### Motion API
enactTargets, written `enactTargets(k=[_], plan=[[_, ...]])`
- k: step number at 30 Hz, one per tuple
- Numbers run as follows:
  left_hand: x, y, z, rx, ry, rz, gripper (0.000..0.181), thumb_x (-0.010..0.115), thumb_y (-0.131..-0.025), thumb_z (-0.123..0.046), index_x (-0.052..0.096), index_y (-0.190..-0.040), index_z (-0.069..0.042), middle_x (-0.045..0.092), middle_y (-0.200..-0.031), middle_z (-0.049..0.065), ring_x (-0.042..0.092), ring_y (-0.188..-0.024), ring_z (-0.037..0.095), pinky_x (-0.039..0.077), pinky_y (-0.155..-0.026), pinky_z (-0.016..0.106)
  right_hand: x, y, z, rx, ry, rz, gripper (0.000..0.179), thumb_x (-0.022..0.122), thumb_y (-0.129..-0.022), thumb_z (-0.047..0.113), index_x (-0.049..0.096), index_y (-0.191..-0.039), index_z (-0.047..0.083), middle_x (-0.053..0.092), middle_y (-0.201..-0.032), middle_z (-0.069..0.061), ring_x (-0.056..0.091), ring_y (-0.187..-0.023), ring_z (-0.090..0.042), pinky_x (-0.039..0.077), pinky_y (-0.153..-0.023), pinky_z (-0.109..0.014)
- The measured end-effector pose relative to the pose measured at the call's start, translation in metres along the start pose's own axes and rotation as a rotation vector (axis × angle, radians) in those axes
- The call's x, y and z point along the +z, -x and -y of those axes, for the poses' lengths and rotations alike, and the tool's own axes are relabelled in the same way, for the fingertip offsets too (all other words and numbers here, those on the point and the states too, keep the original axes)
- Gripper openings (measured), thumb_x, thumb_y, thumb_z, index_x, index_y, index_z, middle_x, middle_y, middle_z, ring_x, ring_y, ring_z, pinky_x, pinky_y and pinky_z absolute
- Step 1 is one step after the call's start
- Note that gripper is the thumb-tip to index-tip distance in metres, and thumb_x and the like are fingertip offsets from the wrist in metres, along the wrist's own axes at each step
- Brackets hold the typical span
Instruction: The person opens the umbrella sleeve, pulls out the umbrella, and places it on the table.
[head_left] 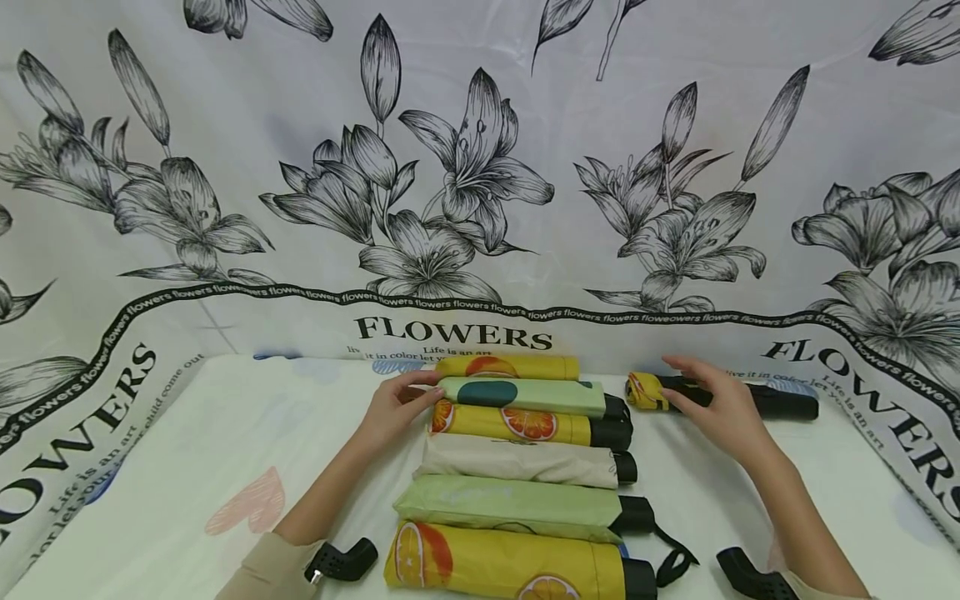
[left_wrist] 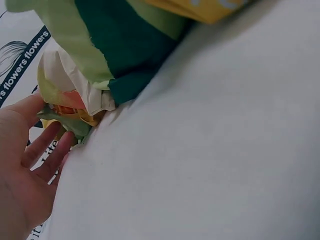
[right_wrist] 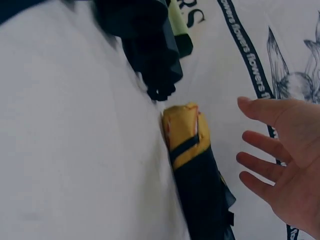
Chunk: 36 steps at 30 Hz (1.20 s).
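Folded umbrellas lie stacked in a row, one behind another, in the head view. At the left ends of the back ones, my left hand (head_left: 393, 408) touches the light green umbrella with dark green patches (head_left: 551, 398), fingers loosely bent. Behind it lies a yellow umbrella (head_left: 547, 367); in front is a yellow one with orange slices (head_left: 480, 422). My right hand (head_left: 723, 412) is spread beside a black umbrella with a yellow end (head_left: 783, 402), to the row's right. In the right wrist view a gap shows between the fingers and this black umbrella (right_wrist: 197, 185).
Nearer the front lie a beige umbrella (head_left: 517, 462), a plain light green umbrella (head_left: 517, 504) with a black strap, and a large yellow umbrella (head_left: 502, 562). A white cloth with printed flowers (head_left: 465, 175) rises behind the white table surface (head_left: 322, 517).
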<state>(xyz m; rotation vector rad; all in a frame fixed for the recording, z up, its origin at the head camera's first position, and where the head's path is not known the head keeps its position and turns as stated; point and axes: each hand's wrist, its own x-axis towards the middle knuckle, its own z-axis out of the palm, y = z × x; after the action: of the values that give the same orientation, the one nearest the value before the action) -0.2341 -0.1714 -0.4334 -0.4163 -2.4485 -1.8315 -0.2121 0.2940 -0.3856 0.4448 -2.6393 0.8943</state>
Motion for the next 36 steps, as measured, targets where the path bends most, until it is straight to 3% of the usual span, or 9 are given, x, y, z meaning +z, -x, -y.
enactTargets(k=[5, 12, 17, 22, 30, 36], plan=[[0.002, 0.001, 0.004, 0.009, 0.039, -0.025, 0.031, 0.072, -0.099, -0.003, 0.071, -0.129, 0.005, 0.070, -0.123, 0.027, 0.071, -0.089, 0.000, 0.055, -0.081, 0.017, 0.010, 0.001, 0.007, -0.021, -0.031, 0.006, 0.044, 0.077, -0.097, 0.008, 0.064, -0.139, -0.001, 0.068, -0.132, -0.026, 0.066, -0.115, -0.045, 0.053, -0.096, -0.060], [0.004, 0.002, 0.006, 0.002, 0.041, -0.082, 0.026, 0.075, -0.097, -0.003, 0.074, -0.122, 0.006, 0.074, -0.113, 0.026, 0.070, -0.083, 0.003, 0.054, -0.079, 0.017, 0.018, 0.002, 0.011, 0.018, -0.077, 0.058, 0.042, 0.075, -0.100, 0.013, 0.065, -0.140, 0.003, 0.070, -0.131, -0.020, 0.068, -0.112, -0.039, 0.059, -0.093, -0.049], [0.003, 0.004, 0.009, 0.010, 0.058, -0.109, 0.025, 0.076, -0.096, -0.003, 0.075, -0.119, 0.006, 0.074, -0.107, 0.026, 0.070, -0.081, 0.007, 0.054, -0.079, 0.017, 0.024, 0.002, 0.011, 0.028, -0.118, 0.102, 0.042, 0.075, -0.100, 0.014, 0.066, -0.140, 0.006, 0.073, -0.127, -0.016, 0.072, -0.103, -0.020, 0.059, -0.082, -0.028], [0.003, 0.005, 0.010, 0.004, 0.086, -0.114, 0.025, 0.075, -0.096, -0.002, 0.075, -0.119, 0.008, 0.075, -0.105, 0.027, 0.070, -0.083, 0.006, 0.056, -0.081, 0.017, 0.032, 0.003, 0.009, 0.014, -0.182, 0.150, 0.040, 0.075, -0.099, 0.010, 0.067, -0.137, 0.001, 0.075, -0.123, -0.017, 0.071, -0.094, -0.007, 0.057, -0.074, -0.024], [0.004, 0.004, 0.013, 0.004, 0.147, -0.114, 0.025, 0.074, -0.096, 0.002, 0.073, -0.119, 0.011, 0.075, -0.106, 0.028, 0.070, -0.085, 0.004, 0.058, -0.082, 0.018, 0.044, 0.004, 0.005, -0.013, -0.172, 0.192, 0.035, 0.069, -0.103, 0.009, 0.067, -0.137, 0.002, 0.073, -0.127, -0.018, 0.074, -0.099, -0.022, 0.059, -0.080, -0.028], [0.005, 0.004, 0.013, -0.011, 0.161, -0.135, 0.023, 0.074, -0.094, 0.005, 0.074, -0.117, 0.012, 0.077, -0.103, 0.023, 0.070, -0.084, 0.003, 0.059, -0.081, 0.019, 0.051, 0.003, 0.004, -0.036, -0.153, 0.207, 0.037, 0.068, -0.102, 0.004, 0.066, -0.139, 0.001, 0.071, -0.128, -0.023, 0.075, -0.097, -0.029, 0.058, -0.073, -0.029]])
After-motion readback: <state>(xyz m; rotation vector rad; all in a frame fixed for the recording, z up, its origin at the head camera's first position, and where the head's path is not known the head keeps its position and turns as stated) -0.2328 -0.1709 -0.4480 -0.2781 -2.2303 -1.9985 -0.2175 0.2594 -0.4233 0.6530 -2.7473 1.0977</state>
